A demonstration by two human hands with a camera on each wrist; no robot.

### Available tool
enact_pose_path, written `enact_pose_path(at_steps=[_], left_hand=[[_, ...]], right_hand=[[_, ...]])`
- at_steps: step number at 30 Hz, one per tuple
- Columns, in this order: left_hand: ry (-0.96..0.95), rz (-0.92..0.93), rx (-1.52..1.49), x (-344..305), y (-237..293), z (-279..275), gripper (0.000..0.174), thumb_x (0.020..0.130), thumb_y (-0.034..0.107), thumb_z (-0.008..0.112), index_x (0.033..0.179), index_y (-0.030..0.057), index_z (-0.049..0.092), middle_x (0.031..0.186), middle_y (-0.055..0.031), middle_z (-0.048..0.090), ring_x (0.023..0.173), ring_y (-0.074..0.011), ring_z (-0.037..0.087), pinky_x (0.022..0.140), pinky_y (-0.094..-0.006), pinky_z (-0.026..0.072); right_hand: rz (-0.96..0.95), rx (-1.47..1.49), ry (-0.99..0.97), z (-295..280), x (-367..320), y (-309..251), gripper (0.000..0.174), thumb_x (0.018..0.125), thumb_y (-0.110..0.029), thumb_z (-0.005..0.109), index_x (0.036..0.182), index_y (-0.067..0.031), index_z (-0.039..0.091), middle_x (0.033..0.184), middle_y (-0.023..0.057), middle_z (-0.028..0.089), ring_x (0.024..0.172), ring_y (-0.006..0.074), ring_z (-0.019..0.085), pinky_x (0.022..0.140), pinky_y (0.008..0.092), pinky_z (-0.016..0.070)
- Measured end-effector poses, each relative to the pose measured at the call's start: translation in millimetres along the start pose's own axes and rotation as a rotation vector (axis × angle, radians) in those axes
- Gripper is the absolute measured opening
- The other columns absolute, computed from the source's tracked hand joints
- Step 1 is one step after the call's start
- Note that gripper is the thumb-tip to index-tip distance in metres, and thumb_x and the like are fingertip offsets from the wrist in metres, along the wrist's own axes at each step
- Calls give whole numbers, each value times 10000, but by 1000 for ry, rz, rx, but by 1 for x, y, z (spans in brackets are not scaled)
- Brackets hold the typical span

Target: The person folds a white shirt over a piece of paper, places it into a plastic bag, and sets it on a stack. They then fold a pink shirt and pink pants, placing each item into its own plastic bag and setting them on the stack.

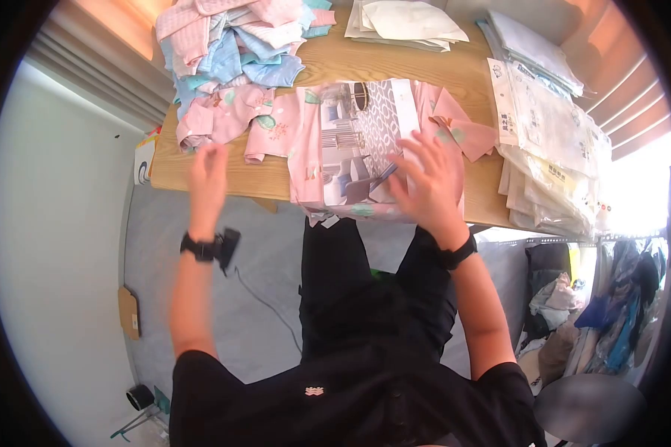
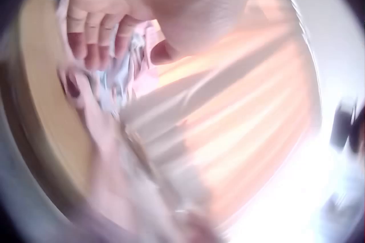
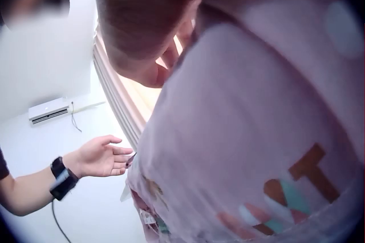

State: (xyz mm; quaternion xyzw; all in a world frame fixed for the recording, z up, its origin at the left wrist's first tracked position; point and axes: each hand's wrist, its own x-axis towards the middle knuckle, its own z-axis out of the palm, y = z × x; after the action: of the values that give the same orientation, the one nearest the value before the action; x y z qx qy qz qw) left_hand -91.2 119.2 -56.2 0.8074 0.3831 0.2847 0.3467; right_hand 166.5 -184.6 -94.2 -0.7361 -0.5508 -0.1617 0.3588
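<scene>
A pink printed garment (image 1: pixel 303 160) lies on the table with its front hem at the table edge. On it rests a sheet printed with a room interior (image 1: pixel 358 134). My right hand (image 1: pixel 429 182), fingers spread, is over the sheet's right side and the garment. In the right wrist view, pink cloth with coloured letters (image 3: pixel 239 140) fills much of the frame below that hand. My left hand (image 1: pixel 207 186), blurred, is at the table's front left, fingers loosely extended and holding nothing. Just beyond its fingertips lies a pink sleeve (image 1: pixel 197 128).
A heap of pink and blue clothes (image 1: pixel 227 52) stands at the back left. White flat sheets (image 1: pixel 406 22) lie at the back. Clear plastic packages (image 1: pixel 548 141) are piled along the right edge. A curtain (image 2: pixel 228 117) hangs past the table's left side.
</scene>
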Motion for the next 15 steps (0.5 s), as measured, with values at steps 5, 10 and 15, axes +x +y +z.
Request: enact_pose_path(at_steps=[5,10,15], left_hand=[[-406,-640,-1157,-46,30,34,488,993,313,563,1380,39,446,1429,-200,458,1294,-323,493,1097,-432,383],[-272,-428,-1286,-20,38,70,624,978,270,569,1496,4,346,1511,-203,362,1375,-307,399,1163,-443,296],[-167,-188,-1039,-2,53,91,624,963,170,586,1495,-40,335,1475,-193,412,1389,-241,385,1169,-415,280]], right_hand=[[-74,50,-140,11,-2,-26,376,808,-183,707,1174,-102,676,1348,95,573,1367,326,436,1152,539,310],[-10,1,-196,19,-7,-30,417,862,-272,679,1243,-107,650,1389,117,546,1347,338,451,1133,539,320],[4,23,-194,18,-9,-26,419,877,-279,669,1267,-127,646,1414,109,533,1359,329,444,1131,524,328]])
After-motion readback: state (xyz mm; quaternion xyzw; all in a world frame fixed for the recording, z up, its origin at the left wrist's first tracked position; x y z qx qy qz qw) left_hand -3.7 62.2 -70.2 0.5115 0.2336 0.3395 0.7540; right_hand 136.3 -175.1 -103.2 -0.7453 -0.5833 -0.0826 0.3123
